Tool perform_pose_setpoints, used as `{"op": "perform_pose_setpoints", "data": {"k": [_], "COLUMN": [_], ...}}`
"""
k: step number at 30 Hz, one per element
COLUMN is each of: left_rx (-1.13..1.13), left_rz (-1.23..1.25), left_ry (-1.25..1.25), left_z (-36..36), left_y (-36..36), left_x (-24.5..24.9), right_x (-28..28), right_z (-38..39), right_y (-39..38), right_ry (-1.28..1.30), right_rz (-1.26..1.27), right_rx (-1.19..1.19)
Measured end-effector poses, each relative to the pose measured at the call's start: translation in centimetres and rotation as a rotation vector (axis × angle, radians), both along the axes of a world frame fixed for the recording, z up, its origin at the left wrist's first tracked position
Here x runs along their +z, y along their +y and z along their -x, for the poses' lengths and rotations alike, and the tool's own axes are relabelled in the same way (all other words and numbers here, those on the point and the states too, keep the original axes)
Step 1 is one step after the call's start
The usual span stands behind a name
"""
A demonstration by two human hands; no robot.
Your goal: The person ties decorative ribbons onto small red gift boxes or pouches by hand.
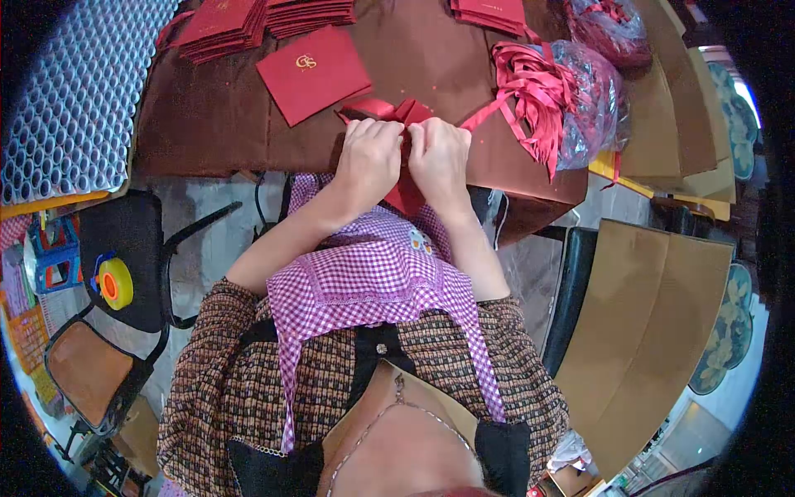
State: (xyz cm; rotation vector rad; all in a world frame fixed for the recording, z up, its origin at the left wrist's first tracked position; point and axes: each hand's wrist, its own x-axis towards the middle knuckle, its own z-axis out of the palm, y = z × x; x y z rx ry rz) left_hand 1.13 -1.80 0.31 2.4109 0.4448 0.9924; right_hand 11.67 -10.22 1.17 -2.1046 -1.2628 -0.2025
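Note:
At the table's near edge, my left hand (pixel 368 157) and my right hand (pixel 440 157) are side by side, fingers curled closed on a red ribbon (pixel 373 107). Ribbon ends stick out to the left and right of my hands. Below and between them hangs a red piece (pixel 405 195), partly hidden, in front of the checked apron. Just beyond my left hand lies a flat red card (pixel 315 74) with a gold emblem. A bundle of red ribbons (pixel 537 99) spills from a clear plastic bag to the right.
Stacks of red cards (pixel 222 30) stand at the back left of the brown-covered table (pixel 207 124), another stack (pixel 490 15) at the back right. A honeycomb-like tray (pixel 70 99) is far left. Cardboard (pixel 638 331) and a chair with yellow tape (pixel 116 283) flank me.

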Motion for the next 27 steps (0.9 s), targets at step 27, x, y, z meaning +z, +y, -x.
{"op": "perform_pose_setpoints", "data": {"k": [27], "left_rx": [0.029], "left_rz": [0.225], "left_ry": [-0.098], "left_z": [0.5], "left_y": [-0.9], "left_x": [-0.2], "right_x": [-1.1], "right_z": [1.3], "right_y": [-0.2], "right_ry": [-0.222], "right_rz": [-0.201], "right_rx": [-0.007]}}
